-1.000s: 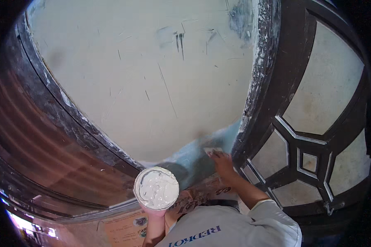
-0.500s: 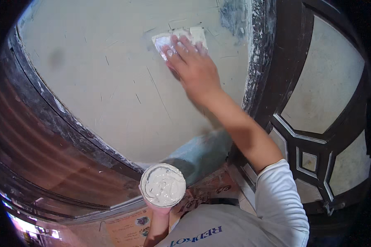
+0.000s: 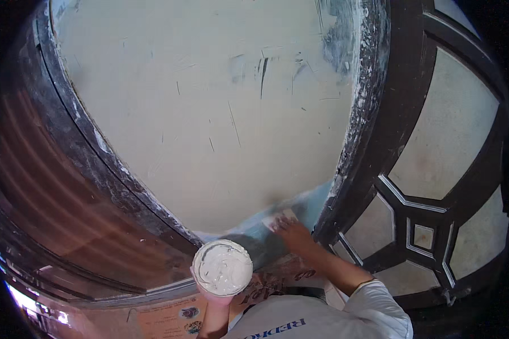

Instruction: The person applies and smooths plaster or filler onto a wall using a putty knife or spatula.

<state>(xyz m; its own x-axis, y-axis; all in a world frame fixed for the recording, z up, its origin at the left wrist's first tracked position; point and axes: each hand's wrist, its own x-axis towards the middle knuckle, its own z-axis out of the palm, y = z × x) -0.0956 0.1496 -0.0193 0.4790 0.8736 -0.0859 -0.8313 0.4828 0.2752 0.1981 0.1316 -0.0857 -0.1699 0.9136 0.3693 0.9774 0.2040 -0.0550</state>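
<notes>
A person's right hand [image 3: 291, 233] works low on a wall [image 3: 181, 164], down from the spot high up among dark scratches where it was half a second ago. Those scratches [image 3: 262, 76], covered then by the hand, are exposed again. One second ago the hand was also low, slightly nearer the right-hand frame. The left hand [image 3: 214, 298] has kept its hold on a round tub [image 3: 223, 268] throughout.

The right hand grips a thin, pale, straight-edged spreader [image 3: 278, 219], fingers laid along it, its face at the wall's lower edge over a blue-green strip [image 3: 313, 204]. The left hand cups the tub from below, fingers closed around its side, the open mouth facing up just below and left of that strip. Inside, glossy off-white paste lies in soft folds and ridges; more of it crusts the rim.

Above, the wall is coated in smooth, matte cream, nicked by thin dark lines, with a blue-grey patch [image 3: 338, 42] at upper right. Dark framing borders it, the right-hand frame [image 3: 369, 73] heavily flecked with white. Beside it stands a dark brown door [image 3: 398, 164] with pale angular panels edged in silvery trim. A printed orange sheet [image 3: 163, 320] lies below.
</notes>
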